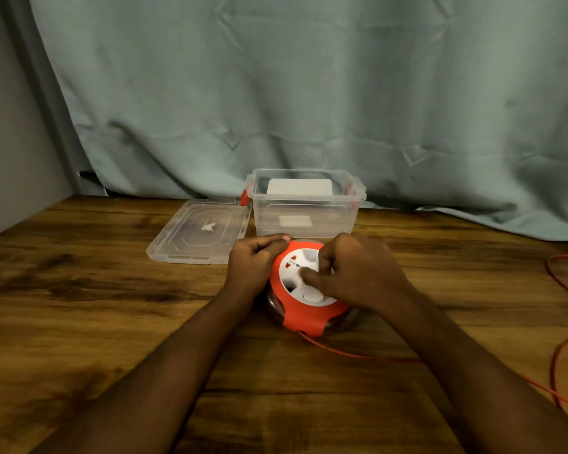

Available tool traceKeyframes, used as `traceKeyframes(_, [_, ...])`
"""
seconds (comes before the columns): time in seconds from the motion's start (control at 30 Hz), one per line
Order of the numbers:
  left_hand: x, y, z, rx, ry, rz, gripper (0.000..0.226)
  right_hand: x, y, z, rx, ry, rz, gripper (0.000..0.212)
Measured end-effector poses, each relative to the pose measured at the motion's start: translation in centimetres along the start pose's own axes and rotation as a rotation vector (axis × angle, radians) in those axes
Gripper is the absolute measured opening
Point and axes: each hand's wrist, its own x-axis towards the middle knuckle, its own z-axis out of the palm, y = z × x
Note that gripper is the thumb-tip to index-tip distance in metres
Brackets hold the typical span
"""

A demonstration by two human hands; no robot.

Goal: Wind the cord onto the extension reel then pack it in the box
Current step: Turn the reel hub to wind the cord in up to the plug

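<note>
Reel (309,306) is held at its rim by left hand (256,262); right hand (351,273) fingers curled on the white hub. Rigid, prob. light; cord (358,355) limp, best fed w/ tension.

Single head-worn wide-angle view, looking forward and down from the person's own position. Faces the surface (79,290) and the curtain (309,93) behind it. Close range: both forearms enter from the bottom edge, hands near frame centre. Edges bend from lens distortion. No second view to overlap.
</note>
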Motion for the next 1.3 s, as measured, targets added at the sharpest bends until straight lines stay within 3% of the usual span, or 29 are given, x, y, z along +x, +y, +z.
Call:
traceKeyframes(0.07, [0.1, 0.1, 0.0, 0.002, -0.008, -0.006, 0.017, 0.2, 0.8, -1.1, 0.033, -0.092, -0.027, 0.017])
traceKeyframes(0.17, [0.1, 0.1, -0.1, 0.013, -0.031, -0.004, 0.018, 0.1, 2.1, -2.0, 0.103, -0.253, -0.111, 0.054])
traceKeyframes(0.37, [-0.4, 0.5, -0.1, 0.029, -0.162, -0.006, 0.014, 0.1, 3.2, -2.6, 0.197, -0.339, -0.140, 0.067])
traceKeyframes(0.83, [-0.4, 0.5, -0.1, 0.021, -0.158, -0.028, 0.017, -0.3, 2.7, -2.1, -0.044, -0.220, -0.123, 0.061])
traceKeyframes(1.3, [-0.4, 0.1, 0.0, 0.050, -0.139, -0.027, 0.021, -0.3, 0.7, -1.1, -0.058, -0.172, -0.115, 0.062])
